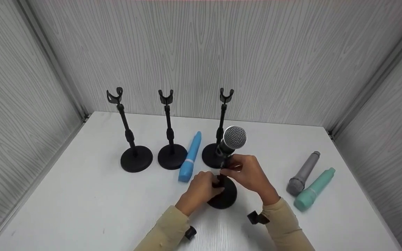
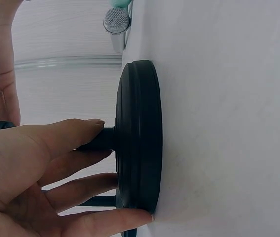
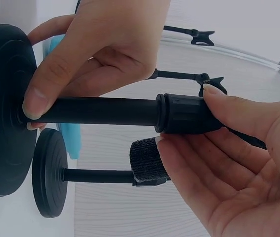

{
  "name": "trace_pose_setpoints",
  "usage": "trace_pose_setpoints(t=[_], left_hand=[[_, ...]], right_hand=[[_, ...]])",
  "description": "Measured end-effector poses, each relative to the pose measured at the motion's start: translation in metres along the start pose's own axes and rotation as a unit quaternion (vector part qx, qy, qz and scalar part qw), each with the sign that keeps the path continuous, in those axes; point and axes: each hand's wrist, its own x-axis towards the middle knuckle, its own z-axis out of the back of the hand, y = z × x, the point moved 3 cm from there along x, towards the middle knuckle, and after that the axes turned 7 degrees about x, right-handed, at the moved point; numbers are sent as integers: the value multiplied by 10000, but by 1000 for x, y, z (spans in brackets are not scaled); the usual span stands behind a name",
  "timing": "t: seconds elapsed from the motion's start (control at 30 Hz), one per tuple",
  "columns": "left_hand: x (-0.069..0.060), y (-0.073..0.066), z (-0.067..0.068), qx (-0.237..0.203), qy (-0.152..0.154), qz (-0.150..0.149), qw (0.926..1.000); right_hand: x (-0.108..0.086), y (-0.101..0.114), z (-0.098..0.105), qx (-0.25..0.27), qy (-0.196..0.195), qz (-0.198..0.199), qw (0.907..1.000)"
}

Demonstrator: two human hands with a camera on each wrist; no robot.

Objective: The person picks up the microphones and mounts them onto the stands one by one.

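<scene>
A black desktop microphone stand (image 1: 228,196) stands upright in front of me, with a black microphone (image 1: 235,137) with a silver mesh head at its top. My left hand (image 1: 203,188) grips the foot of its pole, thumb and fingers around it just above the round base (image 2: 139,138). Higher up, my right hand (image 1: 249,172) pinches the collar (image 3: 186,113) on the pole between thumb and fingers. In the right wrist view a ribbed black piece (image 3: 147,159) shows beside the right fingertips; I cannot tell which stand it belongs to.
Three more black stands with bare forked holders, left (image 1: 136,159), middle (image 1: 168,130) and right (image 1: 223,108), stand behind. A blue microphone (image 1: 190,158) lies beside the middle one. At the right lie a grey microphone (image 1: 304,172) and a green one (image 1: 315,189). Grey panels (image 1: 201,62) enclose the white table (image 1: 99,205).
</scene>
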Motion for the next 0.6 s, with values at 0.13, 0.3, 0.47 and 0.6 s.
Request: trace_pose_setpoints(t=[0.13,0.3,0.47,0.6], left_hand=[[-2,0,0,-93,-25,63,9999],[-3,1,0,-129,-65,88,9999],[-2,0,0,-72,-142,-32,9999],[-1,1,0,-49,-171,-123,9998]], right_hand=[[0,-1,0,11,14,-4,10000],[1,-3,0,195,171,-73,9996],[3,-9,0,559,565,-113,9968],[3,-10,2,801,877,-96,9929]])
